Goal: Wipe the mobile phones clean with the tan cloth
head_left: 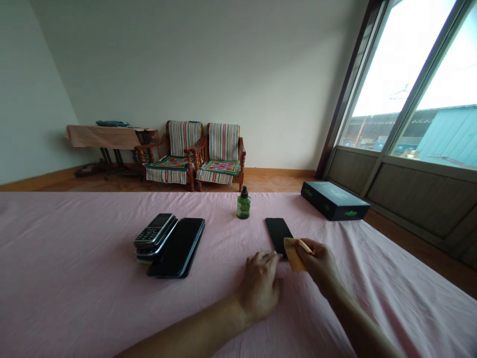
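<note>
A black smartphone [278,232] lies flat on the pink cloth, its near end partly hidden by my hands. My left hand [261,283] rests on the cloth at the phone's near left corner. Its fingertips touch or almost touch the phone's edge, and the thumb stands apart from the fingers. From the right, my right hand [320,261] pinches a folded yellow wiping cloth [294,256]. One flap of it hangs over the phone's near right edge; whether it touches the glass I cannot tell.
A green spray bottle [243,205] with a black top stands beyond the phone. Left of it lie a stack of keypad phones [155,231] and dark smartphones [179,248]. A black box [335,199] sits at the right edge of the pink-covered surface [74,273]. Two wooden armchairs [223,144] stand behind.
</note>
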Tool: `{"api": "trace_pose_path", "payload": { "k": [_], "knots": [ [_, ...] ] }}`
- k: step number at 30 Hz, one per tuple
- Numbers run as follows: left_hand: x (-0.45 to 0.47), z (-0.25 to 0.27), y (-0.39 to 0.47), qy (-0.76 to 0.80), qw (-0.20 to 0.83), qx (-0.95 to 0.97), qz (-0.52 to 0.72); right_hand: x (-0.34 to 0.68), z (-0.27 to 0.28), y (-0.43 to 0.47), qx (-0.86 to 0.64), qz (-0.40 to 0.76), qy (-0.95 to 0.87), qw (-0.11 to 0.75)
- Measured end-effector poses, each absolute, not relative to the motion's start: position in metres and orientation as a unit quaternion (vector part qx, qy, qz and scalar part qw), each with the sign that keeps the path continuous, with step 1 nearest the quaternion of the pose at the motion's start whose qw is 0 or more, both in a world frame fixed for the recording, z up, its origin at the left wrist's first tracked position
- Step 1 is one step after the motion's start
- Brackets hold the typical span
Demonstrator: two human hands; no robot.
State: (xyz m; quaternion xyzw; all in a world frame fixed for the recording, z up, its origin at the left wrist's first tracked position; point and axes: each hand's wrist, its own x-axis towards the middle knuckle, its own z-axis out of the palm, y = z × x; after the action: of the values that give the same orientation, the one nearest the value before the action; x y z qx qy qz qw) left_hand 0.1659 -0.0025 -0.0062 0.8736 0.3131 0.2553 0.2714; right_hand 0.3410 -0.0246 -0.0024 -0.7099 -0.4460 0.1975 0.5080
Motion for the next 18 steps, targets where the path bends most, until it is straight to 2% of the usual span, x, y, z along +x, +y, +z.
{"api": "trace_pose_path", "payload": {
  "k": [9, 18],
  "knots": [
    [0.169, -0.011, 0.001, 0.308, 0.229, 0.892, 0.239, 0.332, 0.003, -0.025, -0.731, 0.16, -0.438, 0.498],
    [0.17, -0.013, 0.001, 0.3, 0.211, 0.9, 0.234, 0.322, -0.004, -0.022, -0.707, 0.228, -0.424, 0.518]
  ]
}}
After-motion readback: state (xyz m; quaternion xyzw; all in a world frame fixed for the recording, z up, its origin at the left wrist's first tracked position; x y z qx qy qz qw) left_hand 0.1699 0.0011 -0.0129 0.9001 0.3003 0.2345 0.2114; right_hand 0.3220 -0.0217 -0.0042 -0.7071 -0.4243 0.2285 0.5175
